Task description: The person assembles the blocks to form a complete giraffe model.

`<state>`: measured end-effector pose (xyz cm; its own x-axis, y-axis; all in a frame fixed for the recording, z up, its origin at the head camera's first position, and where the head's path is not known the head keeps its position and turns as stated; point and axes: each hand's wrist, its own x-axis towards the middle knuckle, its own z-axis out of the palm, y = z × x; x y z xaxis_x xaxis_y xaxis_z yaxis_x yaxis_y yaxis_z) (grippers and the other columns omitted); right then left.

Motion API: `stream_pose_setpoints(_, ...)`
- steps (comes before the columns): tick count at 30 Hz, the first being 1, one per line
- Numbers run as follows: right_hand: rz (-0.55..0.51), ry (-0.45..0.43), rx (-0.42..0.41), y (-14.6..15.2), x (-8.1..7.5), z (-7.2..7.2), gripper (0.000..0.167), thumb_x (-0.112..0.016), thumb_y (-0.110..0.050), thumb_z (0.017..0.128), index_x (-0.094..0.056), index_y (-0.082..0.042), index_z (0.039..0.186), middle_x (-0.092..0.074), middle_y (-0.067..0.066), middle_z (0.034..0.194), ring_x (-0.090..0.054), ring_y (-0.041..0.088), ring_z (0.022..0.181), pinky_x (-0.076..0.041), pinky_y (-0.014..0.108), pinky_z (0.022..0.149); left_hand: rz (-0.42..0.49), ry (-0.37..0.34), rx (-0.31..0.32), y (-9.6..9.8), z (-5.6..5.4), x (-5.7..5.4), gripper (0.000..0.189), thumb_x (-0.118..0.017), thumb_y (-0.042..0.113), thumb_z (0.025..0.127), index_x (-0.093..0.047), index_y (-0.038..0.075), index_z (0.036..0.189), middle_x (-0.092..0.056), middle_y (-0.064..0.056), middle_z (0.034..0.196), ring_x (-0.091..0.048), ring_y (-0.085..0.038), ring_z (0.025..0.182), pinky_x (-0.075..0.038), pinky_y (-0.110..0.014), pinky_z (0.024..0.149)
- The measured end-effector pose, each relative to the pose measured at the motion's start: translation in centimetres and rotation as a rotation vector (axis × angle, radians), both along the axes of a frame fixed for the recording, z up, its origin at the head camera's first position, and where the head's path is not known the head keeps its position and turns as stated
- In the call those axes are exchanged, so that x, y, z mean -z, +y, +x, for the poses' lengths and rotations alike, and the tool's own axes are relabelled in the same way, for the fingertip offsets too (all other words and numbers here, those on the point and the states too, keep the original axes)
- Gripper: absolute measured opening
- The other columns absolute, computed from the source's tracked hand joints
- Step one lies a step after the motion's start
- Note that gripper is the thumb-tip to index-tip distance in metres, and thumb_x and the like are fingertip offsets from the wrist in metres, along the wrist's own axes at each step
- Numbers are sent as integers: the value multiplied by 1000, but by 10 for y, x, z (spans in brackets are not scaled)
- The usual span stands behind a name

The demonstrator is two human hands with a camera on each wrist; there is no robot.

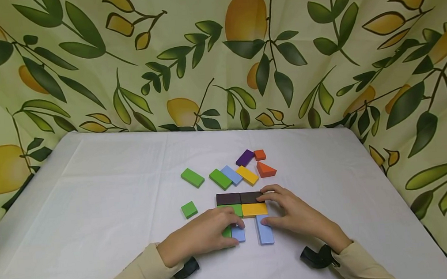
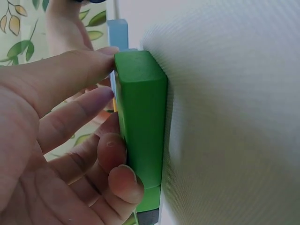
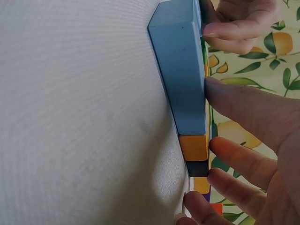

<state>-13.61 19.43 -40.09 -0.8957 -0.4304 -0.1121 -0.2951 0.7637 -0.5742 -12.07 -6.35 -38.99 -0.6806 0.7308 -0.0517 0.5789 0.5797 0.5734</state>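
Note:
Flat coloured blocks lie joined in a figure on the white cloth. Two dark blocks (image 1: pixel 228 199) form its top row, above a green block (image 1: pixel 235 209) and a yellow block (image 1: pixel 254 210). My left hand (image 1: pixel 203 232) pinches a small light-blue block (image 1: pixel 238 234) between thumb and forefinger; its other fingers curl over the long green block (image 2: pixel 143 122) beside it. My right hand (image 1: pixel 295 210) rests its thumb on the long light-blue block (image 1: pixel 265 231), and its fairly straight fingers touch the right dark block's end. The left hand partly hides the green blocks.
Behind the figure lie loose blocks: green (image 1: pixel 221 179), light-blue (image 1: pixel 232 175), yellow (image 1: pixel 247 175), purple (image 1: pixel 245 157), a red wedge (image 1: pixel 266 169) and a small red block (image 1: pixel 260 155). Two more green ones, long (image 1: pixel 192 177) and short (image 1: pixel 189 210), lie left. A patterned curtain (image 1: pixel 201 70) hangs behind.

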Motion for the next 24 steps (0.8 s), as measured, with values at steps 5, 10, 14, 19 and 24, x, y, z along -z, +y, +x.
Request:
stream_pose_setpoints(5, 6, -1, 5, 0, 0, 0, 50, -81, -33, 81, -66, -16, 126, -51, 7, 142, -48, 33, 131, -44, 57, 107, -4, 22, -6, 1, 0, 2, 26, -78, 21, 85, -75, 13, 110, -67, 4, 105, -60, -5, 95, -53, -22, 89)
stream_pose_setpoints(10, 6, 1, 4, 0, 0, 0, 50, -81, -33, 81, -66, -16, 126, -51, 6, 142, -48, 33, 131, -44, 58, 108, -6, 34, 0, 1, 0, 3, 26, -77, 22, 86, -75, 14, 111, -68, 4, 105, -61, -4, 94, -53, -22, 88)
stream_pose_setpoints(14, 4, 5, 0, 0, 0, 0, 50, -81, -34, 82, -66, -17, 126, -51, 6, 142, -48, 32, 131, -44, 58, 108, 10, 32, 3, 1, 1, 2, 27, -78, 22, 85, -75, 15, 111, -67, 5, 105, -59, -2, 92, -53, -20, 86)
stream_pose_setpoints(19, 7, 8, 0, 0, 0, 0, 50, -81, -34, 82, -66, -17, 126, -51, 6, 142, -48, 33, 132, -44, 58, 108, 41, 24, 21, 1, 2, 1, 26, -77, 22, 86, -75, 15, 111, -67, 5, 103, -57, -1, 88, -51, -18, 83)
stream_pose_setpoints(24, 5, 5, 1, 0, 0, 1, 50, -81, -34, 82, -66, -16, 126, -51, 6, 143, -48, 33, 132, -43, 58, 108, 62, 27, 44, 4, 5, -2, 27, -77, 22, 86, -75, 13, 111, -68, 4, 103, -55, -2, 84, -49, -14, 79)
